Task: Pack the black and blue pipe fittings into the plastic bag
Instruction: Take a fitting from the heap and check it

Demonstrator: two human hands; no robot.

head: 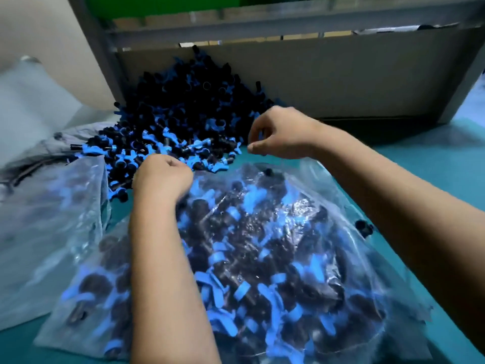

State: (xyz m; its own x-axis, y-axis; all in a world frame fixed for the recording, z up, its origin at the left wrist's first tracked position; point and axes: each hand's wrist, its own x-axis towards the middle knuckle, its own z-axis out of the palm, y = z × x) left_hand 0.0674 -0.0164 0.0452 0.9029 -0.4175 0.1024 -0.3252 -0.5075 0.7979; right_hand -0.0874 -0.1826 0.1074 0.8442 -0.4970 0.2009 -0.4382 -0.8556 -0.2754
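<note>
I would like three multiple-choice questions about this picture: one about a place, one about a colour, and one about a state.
1. Where is the loose pile of fittings?
A. Beyond the bag, against the cardboard wall
B. Inside the folded bags at the left
C. On the person's forearms

2. What colour is the table?
A. Red
B. Teal
C. White

3. What is the state of the bag?
A. Empty and flat
B. Holds many fittings
C. Folded up and put aside

Answers:
1. A, the pile leans on the cardboard wall behind the bag's far edge.
2. B, teal surface shows around the bag.
3. B, black and blue fittings fill it, while the left hand and right hand pinch its far edge.
</note>
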